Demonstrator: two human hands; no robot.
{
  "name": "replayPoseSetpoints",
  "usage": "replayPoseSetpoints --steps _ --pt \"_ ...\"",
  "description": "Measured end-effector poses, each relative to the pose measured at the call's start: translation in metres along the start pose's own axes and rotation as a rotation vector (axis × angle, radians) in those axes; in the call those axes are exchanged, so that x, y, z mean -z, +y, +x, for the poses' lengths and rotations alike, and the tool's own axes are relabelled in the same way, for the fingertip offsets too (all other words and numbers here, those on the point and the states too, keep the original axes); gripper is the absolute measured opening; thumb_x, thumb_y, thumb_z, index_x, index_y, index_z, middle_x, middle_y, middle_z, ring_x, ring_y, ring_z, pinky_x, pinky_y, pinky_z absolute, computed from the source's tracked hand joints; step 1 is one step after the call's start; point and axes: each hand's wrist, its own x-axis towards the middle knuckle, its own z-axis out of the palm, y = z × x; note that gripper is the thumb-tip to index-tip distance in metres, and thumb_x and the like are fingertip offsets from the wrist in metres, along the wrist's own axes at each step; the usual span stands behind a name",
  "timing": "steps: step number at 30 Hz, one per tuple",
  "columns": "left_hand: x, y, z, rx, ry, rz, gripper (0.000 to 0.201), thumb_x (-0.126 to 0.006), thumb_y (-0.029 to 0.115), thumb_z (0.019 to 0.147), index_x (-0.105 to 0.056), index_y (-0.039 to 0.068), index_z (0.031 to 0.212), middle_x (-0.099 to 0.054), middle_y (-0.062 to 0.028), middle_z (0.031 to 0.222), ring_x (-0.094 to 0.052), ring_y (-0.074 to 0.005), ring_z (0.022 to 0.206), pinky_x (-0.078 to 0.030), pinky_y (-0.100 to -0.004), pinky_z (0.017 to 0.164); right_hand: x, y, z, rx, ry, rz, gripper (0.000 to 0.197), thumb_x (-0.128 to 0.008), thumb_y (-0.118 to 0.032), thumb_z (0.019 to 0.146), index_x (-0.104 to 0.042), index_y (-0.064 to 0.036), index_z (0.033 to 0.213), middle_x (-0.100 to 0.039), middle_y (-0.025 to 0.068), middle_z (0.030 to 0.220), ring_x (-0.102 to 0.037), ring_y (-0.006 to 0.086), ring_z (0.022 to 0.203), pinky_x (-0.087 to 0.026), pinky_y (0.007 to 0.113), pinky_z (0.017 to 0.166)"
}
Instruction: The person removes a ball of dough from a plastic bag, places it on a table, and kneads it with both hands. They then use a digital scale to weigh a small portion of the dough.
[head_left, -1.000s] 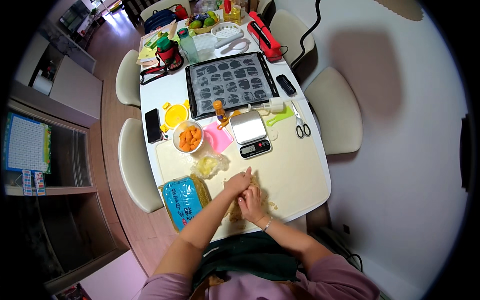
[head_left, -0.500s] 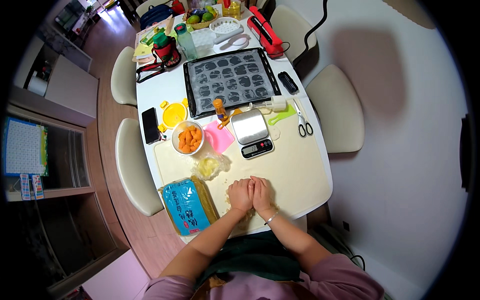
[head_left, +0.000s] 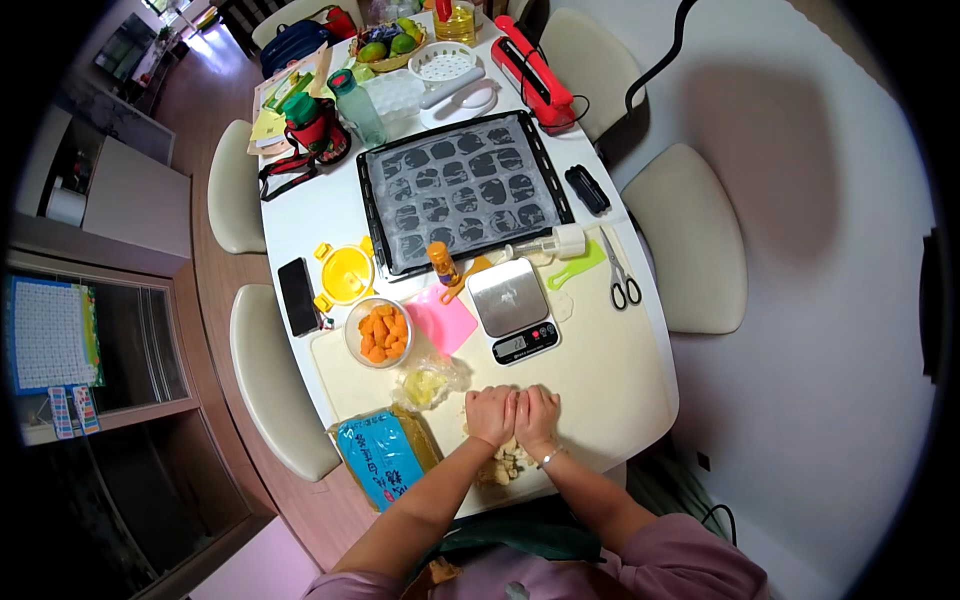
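My left hand (head_left: 491, 416) and my right hand (head_left: 537, 416) lie side by side on the cream mat (head_left: 620, 390), touching, with fingers curled inward. What they press or hold is hidden under them. Crumbly pale dough pieces (head_left: 508, 466) are scattered between my wrists, toward the near edge. Beyond my left hand sits a pale yellow lump (head_left: 428, 385) in crumpled clear plastic. A blue and gold package (head_left: 380, 455) lies left of my left forearm. Ahead of my hands stands a kitchen scale (head_left: 508, 298) with nothing on its metal plate.
A tub of orange pieces (head_left: 380, 335) stands by a pink sheet (head_left: 445, 320), a yellow lid (head_left: 347, 274) and a phone (head_left: 297, 297). Farther back is a lined black baking tray (head_left: 366, 200). Scissors (head_left: 620, 275) and a green tool (head_left: 578, 265) lie right. Chairs flank the table.
The view has shifted, so the table things sit lower in the picture. My hands have moved a little forward on the mat, and more dough pieces show between my wrists.
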Motion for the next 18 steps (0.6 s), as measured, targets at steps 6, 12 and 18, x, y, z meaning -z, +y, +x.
replayPoseSetpoints --steps 6,12,18 --pt "-0.008 -0.016 0.006 -0.027 0.028 0.023 0.027 -0.048 0.03 0.097 -0.067 0.015 0.085 -0.066 -0.0082 0.076 -0.062 -0.0297 0.078 -0.036 -0.045 0.074 -0.005 0.002 0.012 0.028 -0.016 -0.01 0.022 -0.05 -0.02 0.096 -0.054 -0.0063 0.079 -0.061 0.0149 0.077 -0.058 0.0375 0.075 -0.041 0.048 0.07" --pt "0.029 -0.021 0.017 0.258 -0.28 -0.186 0.049 -0.038 0.046 0.105 -0.074 0.013 0.103 -0.075 -0.0132 0.095 -0.07 -0.0341 0.087 -0.054 -0.0423 0.079 0.034 0.018 0.026 -0.05 -0.536 0.384 0.049 -0.078 -0.038 0.082 -0.061 -0.002 0.111 -0.067 0.0201 0.109 -0.063 0.0374 0.106 -0.045 0.045 0.099" --pt "0.054 -0.032 0.03 0.095 -0.632 -0.372 0.06 -0.071 0.059 0.083 -0.07 0.007 0.113 -0.073 -0.0104 0.099 -0.069 -0.0242 0.092 -0.054 -0.0336 0.085 0.063 0.007 0.019 0.382 -0.747 -0.014 0.098 -0.091 -0.042 0.062 -0.045 -0.0016 0.138 -0.051 0.0221 0.134 -0.051 0.0406 0.123 -0.042 0.043 0.107"
